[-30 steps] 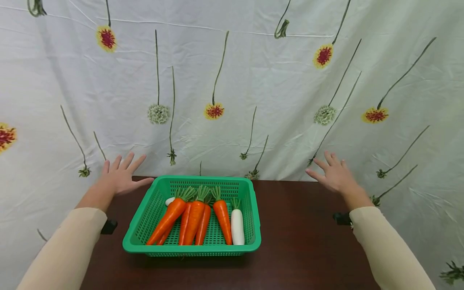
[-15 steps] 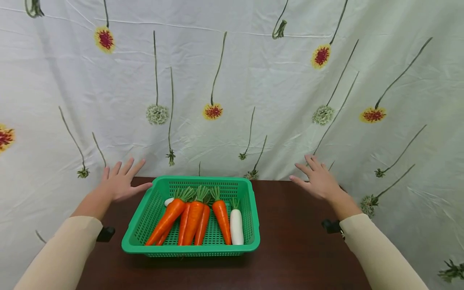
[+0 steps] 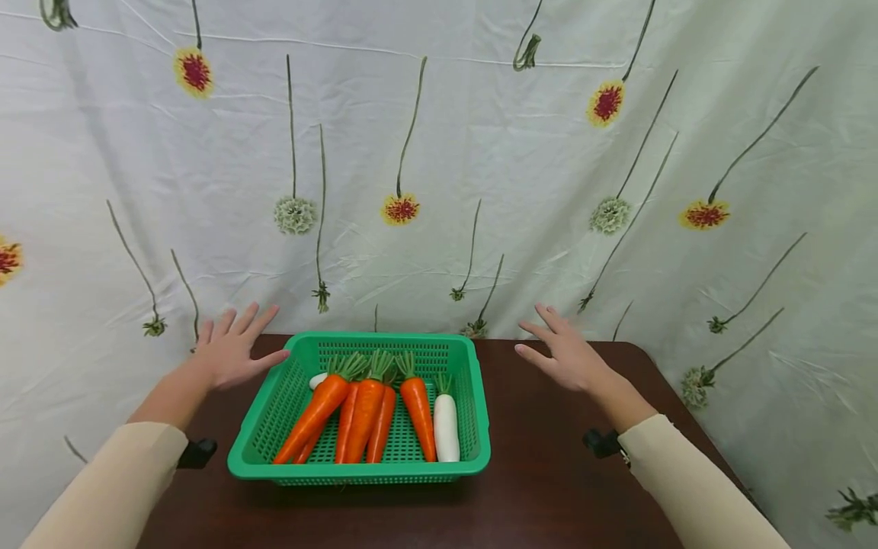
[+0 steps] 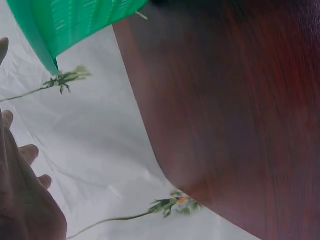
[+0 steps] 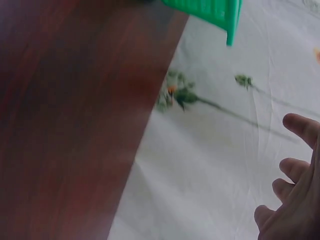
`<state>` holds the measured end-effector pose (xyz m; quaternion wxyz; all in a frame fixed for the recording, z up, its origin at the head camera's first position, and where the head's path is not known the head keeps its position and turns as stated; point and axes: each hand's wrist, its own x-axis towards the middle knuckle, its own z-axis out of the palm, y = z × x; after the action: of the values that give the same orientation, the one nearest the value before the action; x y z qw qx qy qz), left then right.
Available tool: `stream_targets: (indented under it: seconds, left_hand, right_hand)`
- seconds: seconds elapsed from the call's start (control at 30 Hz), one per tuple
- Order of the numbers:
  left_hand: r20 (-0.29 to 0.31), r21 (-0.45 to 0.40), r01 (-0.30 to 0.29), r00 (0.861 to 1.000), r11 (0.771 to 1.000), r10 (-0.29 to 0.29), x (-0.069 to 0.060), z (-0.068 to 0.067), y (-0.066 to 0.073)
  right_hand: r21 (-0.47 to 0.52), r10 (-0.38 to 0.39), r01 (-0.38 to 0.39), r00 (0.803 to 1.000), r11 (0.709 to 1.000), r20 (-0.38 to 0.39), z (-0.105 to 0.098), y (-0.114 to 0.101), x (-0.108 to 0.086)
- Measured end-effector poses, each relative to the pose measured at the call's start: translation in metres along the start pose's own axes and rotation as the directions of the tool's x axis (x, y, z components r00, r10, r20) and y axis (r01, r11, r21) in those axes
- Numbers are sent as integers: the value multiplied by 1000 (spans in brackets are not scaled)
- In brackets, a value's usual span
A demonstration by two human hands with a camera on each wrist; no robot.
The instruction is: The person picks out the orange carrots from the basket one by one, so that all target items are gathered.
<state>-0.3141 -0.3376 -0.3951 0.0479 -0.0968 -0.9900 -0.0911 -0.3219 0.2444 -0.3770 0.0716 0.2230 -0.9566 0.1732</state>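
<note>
A green plastic basket (image 3: 358, 471) stands on the dark wooden table, left of the middle in the head view. Inside lie several orange carrots (image 3: 366, 412) with green tops, a white radish (image 3: 447, 427) on the right, and a partly hidden white piece (image 3: 318, 380) on the left. My left hand (image 3: 229, 354), fingers spread, is beside the basket's far left corner; its thumb tip appears close to the rim, and touching cannot be made out. Well to the right of the basket, my right hand (image 3: 569, 354) is held with fingers extended and holds nothing.
The dark wooden table (image 3: 549, 473) has a rounded far right corner. Behind and around it hangs a white cloth (image 3: 439, 152) printed with flowers. Each wrist carries a small black device, such as the right one (image 3: 601, 443).
My right hand has moved left, towards the basket, and slightly lower in the head view. My left hand has barely moved. The basket and its vegetables have stayed in place.
</note>
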Motion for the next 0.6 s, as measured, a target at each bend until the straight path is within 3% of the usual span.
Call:
stream_targets:
  seconds: [0.3,0.6]
  left_hand:
    - [-74,-58,-56,996,997,51,-9,3,10]
    - [-142,-125,-121,984,985,103,-16,10,19]
  right_hand:
    - [83,-107,103,993,991,42,28,-34,-3]
    - [160,-178,164,981,973,78,37,-53,-1]
